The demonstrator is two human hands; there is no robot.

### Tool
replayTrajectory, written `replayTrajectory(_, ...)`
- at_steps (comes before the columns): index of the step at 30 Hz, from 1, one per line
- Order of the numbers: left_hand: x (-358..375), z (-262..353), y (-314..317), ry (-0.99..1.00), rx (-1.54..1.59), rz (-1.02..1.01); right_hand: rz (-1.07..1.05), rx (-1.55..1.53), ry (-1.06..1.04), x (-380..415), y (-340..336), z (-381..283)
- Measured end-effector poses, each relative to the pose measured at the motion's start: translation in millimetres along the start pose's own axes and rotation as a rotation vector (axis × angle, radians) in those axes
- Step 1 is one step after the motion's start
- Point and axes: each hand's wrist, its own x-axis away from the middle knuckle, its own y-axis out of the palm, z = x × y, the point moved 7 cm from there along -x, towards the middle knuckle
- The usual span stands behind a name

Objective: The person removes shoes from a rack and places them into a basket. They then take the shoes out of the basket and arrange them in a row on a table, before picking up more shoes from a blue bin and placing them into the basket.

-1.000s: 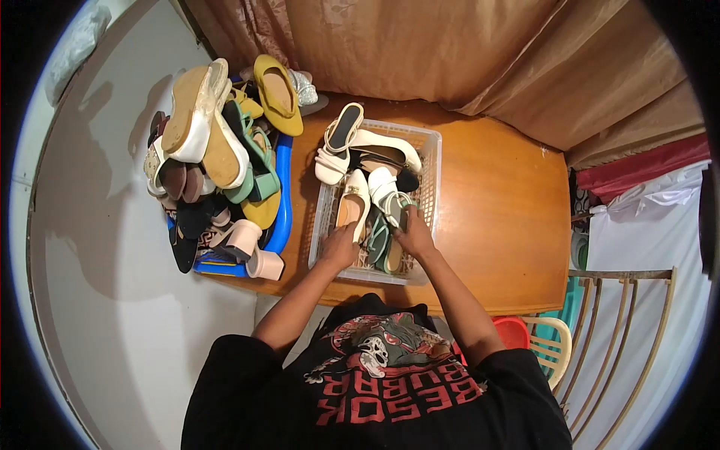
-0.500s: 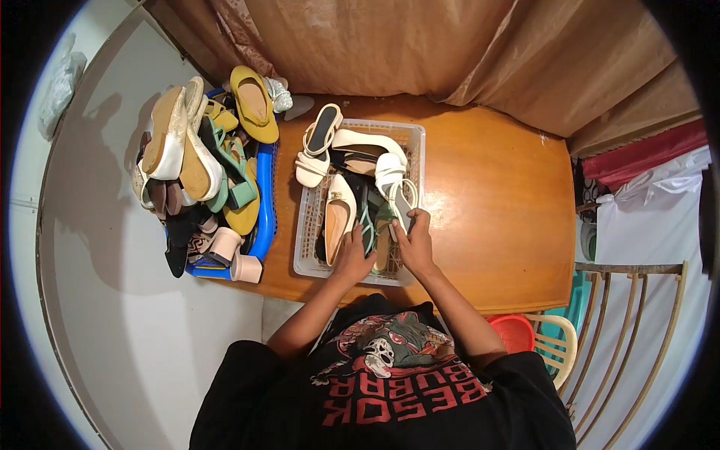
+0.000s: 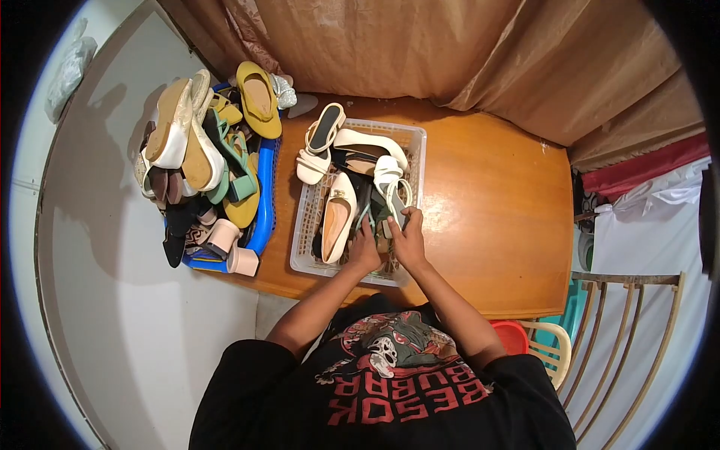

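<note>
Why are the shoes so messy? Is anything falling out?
Yes. One white sandal hangs over the far left rim of the white basket, half outside it. The blue bin is heaped so high that shoes lie tipped on their sides, and a block-heeled shoe sticks out past its near corner.

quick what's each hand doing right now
Left hand: in the white basket, fingers curled on the green sandals; grip unclear.
Right hand: on the same sandals; grip unclear.
</note>
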Motion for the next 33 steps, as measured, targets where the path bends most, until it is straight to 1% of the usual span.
replayTrajectory(1, 0.6, 1.8, -1.3, 0.001, 0.002, 0.001, 0.0, 0.002, -0.002, -1.1, -0.2, 1.3)
replayTrajectory(3, 3.0, 3.7, -1.9, 0.008, 0.022, -0.077, -0.018, -0.038, -0.048, -3.7, 4.4, 1.1)
replayTrajectory(4, 4.3, 4.6, -5.4, 0.003, 0.022, -0.076, -0.022, -0.041, -0.049, -5.0, 7.2, 3.4)
replayTrajectory(6, 5.1, 9.1, -3.7, 0.005, 0.069, -0.16, -0.082, -0.086, -0.019, -9.3, 16.3, 8.6)
replayTrajectory(7, 5.5, 12.1, -5.9, 0.057, 0.086, -0.096, -0.084, -0.088, -0.018, -10.6, 19.7, 9.2)
replayTrajectory(8, 5.8, 10.4, -4.6, 0.055, 0.086, -0.097, -0.103, -0.077, -0.035, -11.6, 23.7, 8.7)
replayTrajectory(11, 5.4, 7.3, -4.6, 0.217, 0.236, 0.062, -0.137, -0.069, -0.063, -12.0, 30.4, 5.3)
replayTrajectory(12, 5.4, 1.5, -9.0, 0.219, 0.235, 0.057, -0.154, -0.075, -0.077, -11.9, 32.0, 3.5)
replayTrajectory(14, 6.5, -22.6, -2.0, 0.043, 0.371, -0.181, -0.169, -0.088, -0.088, -12.6, 30.7, 1.2)
replayTrajectory(15, 6.1, -30.2, -4.6, 0.045, 0.368, -0.185, -0.21, -0.104, -0.168, -13.4, 32.2, -5.4)
replayTrajectory(16, 6.5, -42.4, -6.3, -0.024, 0.549, -0.171, -0.251, -0.12, -0.249, -12.8, 33.6, -12.1)
replayTrajectory(17, 7.3, -53.1, -7.2, -0.095, 0.731, -0.154, -0.441, -0.301, 0.076, -6.4, 43.6, 6.0)
replayTrajectory(18, 8.9, -58.3, -10.4, -0.167, 0.913, -0.135, -0.439, -0.301, 0.077, -4.6, 45.3, 10.2)
replayTrajectory(19, 8.1, -57.7, -14.1, -0.168, 0.998, -0.142, -0.429, -0.265, 0.029, -4.2, 47.0, 11.1)
replayTrajectory(20, 8.7, -58.2, -18.6, -0.167, 0.999, -0.14, -0.42, -0.228, -0.02, -4.1, 48.8, 11.4)
replayTrajectory(22, 10.8, -53.3, -21.2, -0.156, 0.837, -0.275, -0.392, -0.227, 0.004, -6.6, 51.0, 16.4)
replayTrajectory(23, 11.8, -45.5, -27.0, -0.041, 0.82, -0.254, -0.387, -0.252, 0.017, -8.9, 56.0, 28.4)
replayTrajectory(24, 10.6, -41.3, -29.7, -0.036, 0.823, -0.251, -0.382, -0.278, 0.031, -10.9, 56.3, 27.3)
replayTrajectory(26, 12.1, -44.7, -26.2, -0.234, 0.869, -0.232, -0.399, -0.249, 0.04, -7.3, 57.4, 26.7)
replayTrajectory(27, 9.4, -42.8, -29.5, -0.248, 0.913, -0.189, -0.368, -0.154, -0.023, -6.1, 57.4, 24.2)
replayTrajectory(28, 5.5, -44.0, -24.9, -0.252, 0.914, -0.193, -0.336, -0.06, -0.082, -3.6, 57.4, 22.3)
replayTrajectory(29, -1.1, -46.4, -21.3, -0.23, 0.978, -0.144, -0.333, 0.004, -0.124, -1.4, 58.8, 21.6)
replayTrajectory(30, -4.4, -41.9, -25.2, -0.207, 1.041, -0.095, -0.332, 0.007, -0.119, 2.4, 60.1, 18.8)
replayTrajectory(32, -3.0, -36.1, -26.0, -0.207, 1.026, -0.085, -0.065, 0.147, -0.134, 10.4, 48.0, 10.3)
replayTrajectory(33, -2.1, -34.4, -27.6, -0.184, 1.076, -0.042, 0.048, 0.224, -0.156, 15.4, 45.8, 10.6)
